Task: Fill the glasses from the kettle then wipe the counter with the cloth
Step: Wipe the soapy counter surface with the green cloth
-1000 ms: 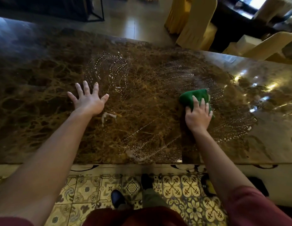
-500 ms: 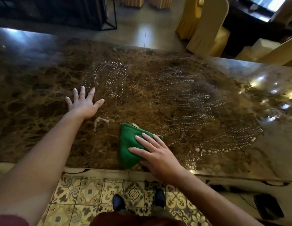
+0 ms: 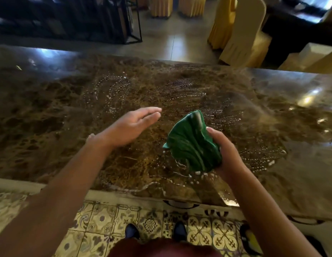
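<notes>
My left hand [image 3: 130, 127] hangs over the brown marble counter [image 3: 50, 115], fingers straight and close together, pointing toward the right. It holds nothing, and whether it touches the stone I cannot tell. Beyond its fingertips, arcs of small water beads [image 3: 113, 89] curve across the surface, and more rows of beads spread further right.

Just to the right of my left hand, and apart from it, is the green cloth [image 3: 191, 143]. It is bunched into folds and lifted off the counter, its upper edge tilted away from me. My right hand [image 3: 224, 154] grips it from the right side and from beneath, fingers curled round the bundle with the thumb showing at its upper right edge. Below the cloth, near the counter's near edge, a thin streak of water and a few droplets [image 3: 195, 175] lie on the stone.

To the right of my right hand, more beaded streaks [image 3: 261, 156] fan out, and past them the counter shines with bright reflections.

Beneath both hands, past the counter's edge, I see the patterned floor tiles [image 3: 98, 219] and the toes of my dark shoes [image 3: 131, 230]. Beyond the counter, ahead of my right hand, stand chairs in yellow covers [image 3: 243, 39].
</notes>
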Demonstrator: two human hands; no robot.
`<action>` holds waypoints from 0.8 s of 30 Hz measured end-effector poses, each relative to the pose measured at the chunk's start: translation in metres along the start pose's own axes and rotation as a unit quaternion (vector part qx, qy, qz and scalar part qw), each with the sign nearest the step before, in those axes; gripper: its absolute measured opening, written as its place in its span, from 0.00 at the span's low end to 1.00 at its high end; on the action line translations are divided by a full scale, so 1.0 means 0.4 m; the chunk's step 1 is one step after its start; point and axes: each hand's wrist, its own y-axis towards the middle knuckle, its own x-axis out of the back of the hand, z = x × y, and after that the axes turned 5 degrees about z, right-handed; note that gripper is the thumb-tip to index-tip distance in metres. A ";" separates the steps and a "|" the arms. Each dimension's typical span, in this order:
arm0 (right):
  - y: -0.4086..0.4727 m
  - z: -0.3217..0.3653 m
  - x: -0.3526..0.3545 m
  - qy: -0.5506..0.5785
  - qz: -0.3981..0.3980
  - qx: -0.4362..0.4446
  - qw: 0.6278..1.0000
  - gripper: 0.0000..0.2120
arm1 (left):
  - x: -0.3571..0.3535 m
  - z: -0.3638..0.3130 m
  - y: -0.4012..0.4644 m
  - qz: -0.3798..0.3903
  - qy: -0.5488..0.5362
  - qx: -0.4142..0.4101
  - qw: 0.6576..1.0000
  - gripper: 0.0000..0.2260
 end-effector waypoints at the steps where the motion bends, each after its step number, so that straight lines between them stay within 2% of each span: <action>1: -0.009 0.010 0.005 0.038 0.016 -0.010 0.999 0.21 | -0.030 -0.038 0.005 0.016 -0.020 -0.021 0.999 0.28; 3: -0.026 0.020 0.015 0.104 0.041 -0.035 0.993 0.25 | -0.081 -0.086 0.020 0.050 -0.085 -0.025 0.995 0.29; 6: -0.049 0.017 0.035 0.129 0.083 -0.042 0.987 0.31 | -0.133 -0.127 0.029 0.080 -0.181 0.009 0.980 0.21; 9: -0.065 0.004 0.064 0.144 0.131 -0.045 0.980 0.33 | -0.165 -0.159 0.028 0.042 -0.171 -0.006 0.984 0.13; 11: -0.076 -0.002 0.084 0.121 0.183 -0.036 0.975 0.31 | -0.179 -0.178 0.025 0.015 -0.159 -0.020 0.987 0.11; 13: -0.082 -0.005 0.105 0.022 0.214 -0.009 0.977 0.27 | -0.191 -0.197 0.020 -0.006 -0.145 -0.028 0.989 0.11; 16: -0.086 -0.004 0.128 -0.138 0.171 0.041 0.975 0.25 | -0.210 -0.215 0.020 -0.038 -0.098 -0.049 0.993 0.08; 19: -0.090 0.021 0.140 -0.229 0.067 0.127 0.963 0.08 | -0.226 -0.228 0.026 -0.049 -0.116 -0.043 0.991 0.06; 22: -0.090 0.056 0.164 -0.228 -0.039 0.192 0.954 0.25 | -0.252 -0.248 0.029 -0.053 -0.164 -0.025 0.985 0.10; 24: -0.097 0.080 0.174 -0.202 -0.065 0.188 0.959 0.30 | -0.279 -0.261 0.034 -0.045 -0.213 -0.013 0.976 0.12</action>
